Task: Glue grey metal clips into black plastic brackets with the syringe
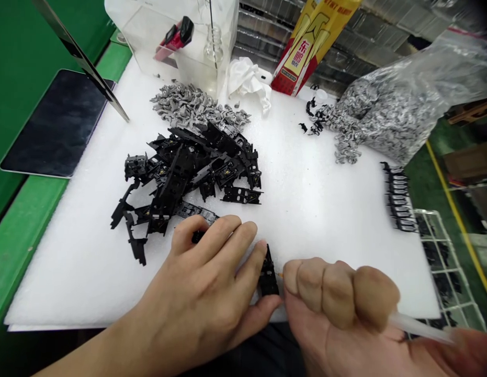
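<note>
Left hand point(200, 277) pinches a light, stiff black plastic bracket point(268, 273) by its edges; right hand point(341, 309) clenched around a slim translucent plastic applicator point(419, 329).

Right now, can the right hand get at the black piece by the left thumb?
Probably yes: the right hand sits right beside the black plastic piece, nothing between, though it's gripping a translucent tube.

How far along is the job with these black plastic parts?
Looks done: a neat row of black parts at the foam's right edge. In hand: the left hand holds one black part, with the right hand gripping a translucent tube beside it. Left: a loose heap of black parts and a bag of grey clips.
</note>
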The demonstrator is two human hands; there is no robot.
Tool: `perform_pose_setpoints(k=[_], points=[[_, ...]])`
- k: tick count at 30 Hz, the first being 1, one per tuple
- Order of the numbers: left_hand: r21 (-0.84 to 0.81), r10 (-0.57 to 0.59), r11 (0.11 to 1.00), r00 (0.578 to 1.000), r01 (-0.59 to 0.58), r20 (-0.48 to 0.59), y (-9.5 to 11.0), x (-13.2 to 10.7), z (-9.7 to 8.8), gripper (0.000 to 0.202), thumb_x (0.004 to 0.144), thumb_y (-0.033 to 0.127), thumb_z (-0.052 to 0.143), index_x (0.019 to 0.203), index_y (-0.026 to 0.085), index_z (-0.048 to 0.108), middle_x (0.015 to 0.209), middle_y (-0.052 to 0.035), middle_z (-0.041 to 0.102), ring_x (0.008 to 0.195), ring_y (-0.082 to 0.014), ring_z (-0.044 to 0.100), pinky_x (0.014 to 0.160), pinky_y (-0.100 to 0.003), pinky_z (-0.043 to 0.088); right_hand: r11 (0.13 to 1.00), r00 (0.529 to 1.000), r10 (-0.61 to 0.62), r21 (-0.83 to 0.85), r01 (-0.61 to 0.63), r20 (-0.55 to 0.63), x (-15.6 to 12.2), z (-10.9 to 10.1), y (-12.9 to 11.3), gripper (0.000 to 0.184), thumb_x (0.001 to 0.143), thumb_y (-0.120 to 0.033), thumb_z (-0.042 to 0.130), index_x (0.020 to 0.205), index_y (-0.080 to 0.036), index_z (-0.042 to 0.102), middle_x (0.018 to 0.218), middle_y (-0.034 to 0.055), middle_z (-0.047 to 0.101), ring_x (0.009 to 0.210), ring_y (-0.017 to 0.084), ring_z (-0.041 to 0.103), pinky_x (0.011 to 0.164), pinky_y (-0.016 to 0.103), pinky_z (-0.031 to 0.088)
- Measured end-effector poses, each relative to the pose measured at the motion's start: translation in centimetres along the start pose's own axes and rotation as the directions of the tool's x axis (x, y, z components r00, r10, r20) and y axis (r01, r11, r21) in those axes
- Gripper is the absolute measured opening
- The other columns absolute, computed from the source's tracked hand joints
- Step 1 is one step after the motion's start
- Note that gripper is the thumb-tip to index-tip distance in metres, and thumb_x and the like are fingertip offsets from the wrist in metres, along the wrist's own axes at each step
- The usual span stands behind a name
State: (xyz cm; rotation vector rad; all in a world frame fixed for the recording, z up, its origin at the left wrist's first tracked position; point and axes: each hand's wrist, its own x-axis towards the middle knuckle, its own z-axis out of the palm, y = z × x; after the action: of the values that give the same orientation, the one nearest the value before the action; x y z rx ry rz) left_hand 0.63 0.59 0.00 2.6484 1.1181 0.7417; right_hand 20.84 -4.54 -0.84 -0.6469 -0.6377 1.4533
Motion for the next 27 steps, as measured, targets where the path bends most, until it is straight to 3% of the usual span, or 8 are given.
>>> perform_pose_setpoints(k=[4,16,24,27], points=[[-0.002,0.015,1.0,1.0,-0.015,-0.018,0.0,0.1,0.0,0.038,0.106,0.048,0.059,0.117,0.015,0.073,0.117,-0.0103,0.071,0.109,-0.0313,0.064,0.093,-0.05,0.035,0.998,0.994,0.026,0.051,-0.021,-0.105,-0.5,0.6,0.1,0.064,0.097,-0.082,0.04,0.069,-0.025,0.031,0.062,-0.0029,0.034,0.069,0.02,0.044,0.071,0.043,0.04],[0.011,0.024,1.0,1.0,-0.024,-0.012,-0.1,0.0,0.1,0.038,0.106,0.049,0.058,0.119,0.016,0.072,0.118,-0.0094,0.07,0.111,-0.0304,0.064,0.093,-0.049,0.036,0.982,0.989,0.084,0.179,-0.062,-0.12,-0.5,1.0,0.0,0.057,0.088,-0.063,0.071,0.066,-0.025,0.035,0.062,-0.0037,0.034,0.07,0.02,0.044,0.072,0.041,0.04],[0.012,0.018,1.0,1.0,-0.018,-0.014,-0.1,-0.1,0.0,0.039,0.105,0.05,0.059,0.119,0.016,0.073,0.12,-0.01,0.071,0.112,-0.0306,0.063,0.095,-0.049,0.035,0.996,0.984,0.039,0.091,-0.023,-0.174,-1.2,1.2,-0.1,0.062,0.095,-0.078,0.053,0.068,-0.025,0.036,0.063,-0.0037,0.032,0.067,0.02,0.042,0.068,0.042,0.041],[0.01,0.019,1.0,1.0,-0.019,-0.006,-0.1,-0.1,0.0,0.036,0.106,0.047,0.059,0.118,0.016,0.074,0.12,-0.01,0.072,0.113,-0.0302,0.063,0.095,-0.049,0.036,0.994,0.988,0.089,-0.047,-0.095,-0.125,-0.9,1.8,-0.3,0.06,0.093,-0.074,0.062,0.068,-0.024,0.04,0.066,-0.0025,0.041,0.069,0.02,0.045,0.065,0.041,0.041]])
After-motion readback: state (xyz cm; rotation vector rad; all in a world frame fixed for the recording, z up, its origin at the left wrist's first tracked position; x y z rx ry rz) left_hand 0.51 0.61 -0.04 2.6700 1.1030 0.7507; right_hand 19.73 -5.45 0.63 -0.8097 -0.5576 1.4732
